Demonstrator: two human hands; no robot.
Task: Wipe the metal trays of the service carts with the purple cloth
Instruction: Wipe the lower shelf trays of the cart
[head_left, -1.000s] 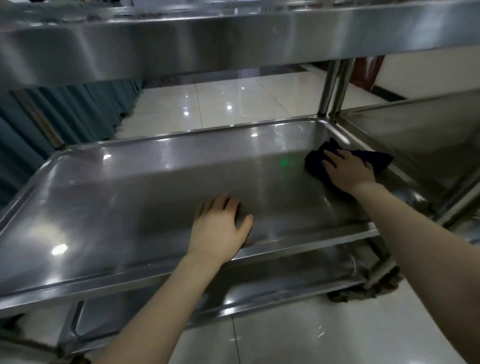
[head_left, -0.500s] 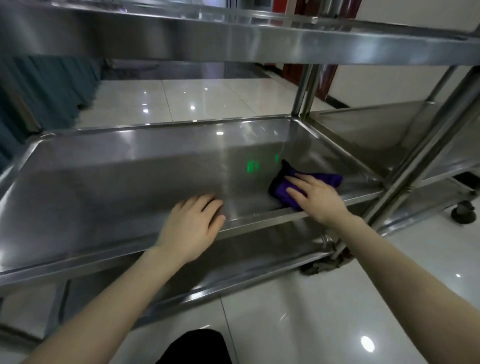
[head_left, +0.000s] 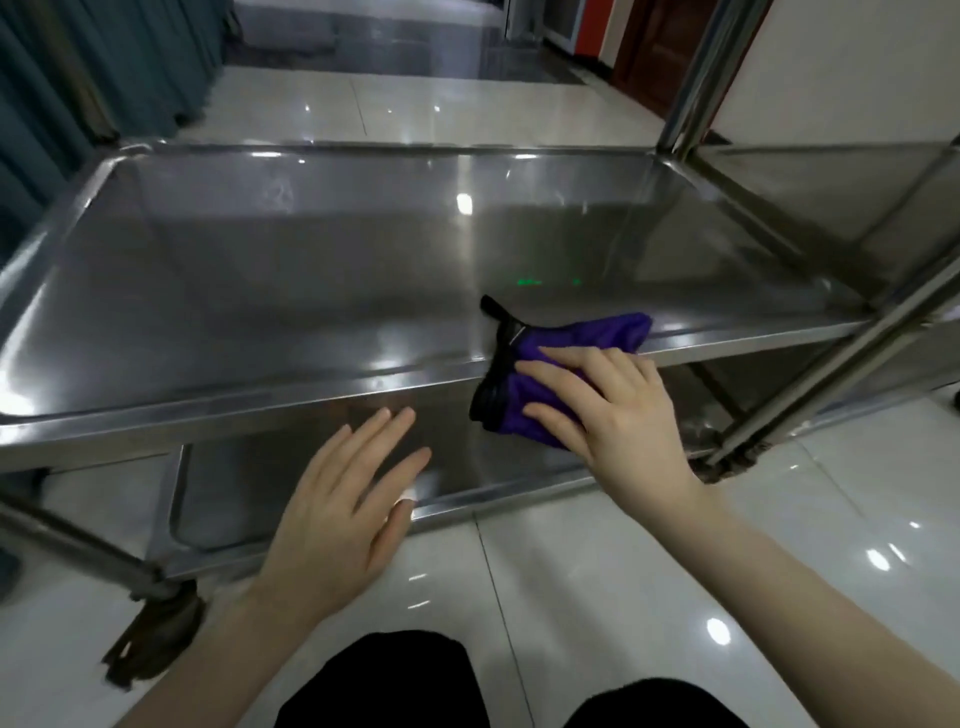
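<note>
Your right hand (head_left: 623, 415) presses the purple cloth (head_left: 587, 338), fingers flat, on the near rim of the tray (head_left: 311, 397); the tray stretches long to its left; your left hand (head_left: 337, 519) hovers open, empty.

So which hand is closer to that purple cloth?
The right. The right hand lies on the purple cloth, fingers straight across it at the front rim of the tray. The left hand is off to the cloth's left and nearer the camera, open, not touching it.
</note>
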